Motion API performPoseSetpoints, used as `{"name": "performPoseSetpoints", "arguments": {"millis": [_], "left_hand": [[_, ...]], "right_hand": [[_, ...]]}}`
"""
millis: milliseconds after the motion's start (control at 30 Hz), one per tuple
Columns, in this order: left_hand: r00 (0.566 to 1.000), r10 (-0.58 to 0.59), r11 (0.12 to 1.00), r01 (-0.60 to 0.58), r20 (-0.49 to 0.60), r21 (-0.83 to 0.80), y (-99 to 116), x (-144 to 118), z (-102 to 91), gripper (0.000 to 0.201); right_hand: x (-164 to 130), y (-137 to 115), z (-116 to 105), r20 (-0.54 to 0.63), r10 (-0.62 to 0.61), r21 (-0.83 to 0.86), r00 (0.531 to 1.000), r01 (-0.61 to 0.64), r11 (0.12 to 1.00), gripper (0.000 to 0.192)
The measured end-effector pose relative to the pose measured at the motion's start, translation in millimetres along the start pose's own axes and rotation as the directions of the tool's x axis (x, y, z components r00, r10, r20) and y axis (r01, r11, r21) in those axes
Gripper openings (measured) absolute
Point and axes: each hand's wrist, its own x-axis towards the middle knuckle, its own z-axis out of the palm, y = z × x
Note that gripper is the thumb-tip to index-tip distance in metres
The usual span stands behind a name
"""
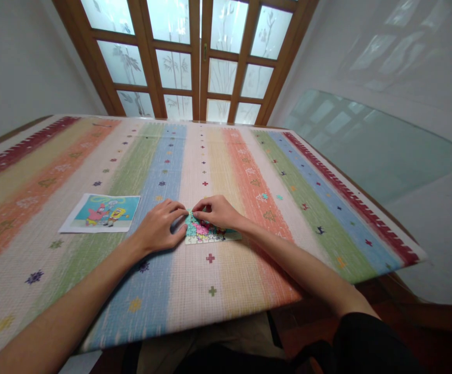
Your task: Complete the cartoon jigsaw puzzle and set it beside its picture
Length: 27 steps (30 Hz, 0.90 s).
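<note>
Both hands' fingers lay flat, gripping nothing, pressing the small jigsaw, its long axis running left-right between them.

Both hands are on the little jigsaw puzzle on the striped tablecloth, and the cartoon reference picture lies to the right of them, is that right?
Not quite. The head view shows the reference picture lying to the left of the hands, not the right.
</note>
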Motion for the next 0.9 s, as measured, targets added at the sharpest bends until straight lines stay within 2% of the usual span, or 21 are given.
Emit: {"name": "performPoseSetpoints", "arguments": {"millis": [133,233,400,600,733,900], "left_hand": [[1.000,0.019,1.000,-0.019,-0.013,0.000,0.0,0.0,-0.2,0.024],[0.999,0.025,1.000,-0.025,-0.022,-0.007,0.8,0.5,-0.7,0.024],[0.998,0.014,0.997,-0.018,-0.055,-0.074,1.5,1.6,1.1,0.021],[0.992,-0.041,0.973,0.014,-0.117,-0.229,2.5,4.1,3.2,0.018],[0.989,-0.063,0.953,0.020,-0.135,-0.301,2.1,5.0,2.1,0.016],[0.987,-0.078,0.948,0.031,-0.138,-0.316,0.6,4.8,2.4,0.016]], "right_hand": [[0.5,0.2,2.6,-0.036,-0.064,-0.117,0.997,0.059,0.991,0.012],[1.4,-0.1,2.3,-0.052,-0.073,-0.131,0.996,0.066,0.989,0.012],[2.4,0.3,-2.4,-0.022,0.038,0.099,0.999,-0.036,0.994,0.010],[0.6,0.1,-3.2,-0.003,0.165,0.394,0.986,-0.151,0.907,0.009],[-1.3,-3.2,-3.3,-0.012,0.212,0.460,0.977,-0.183,0.869,0.010],[-2.1,-5.0,-6.5,-0.007,0.218,0.446,0.976,-0.192,0.874,0.010]]}}
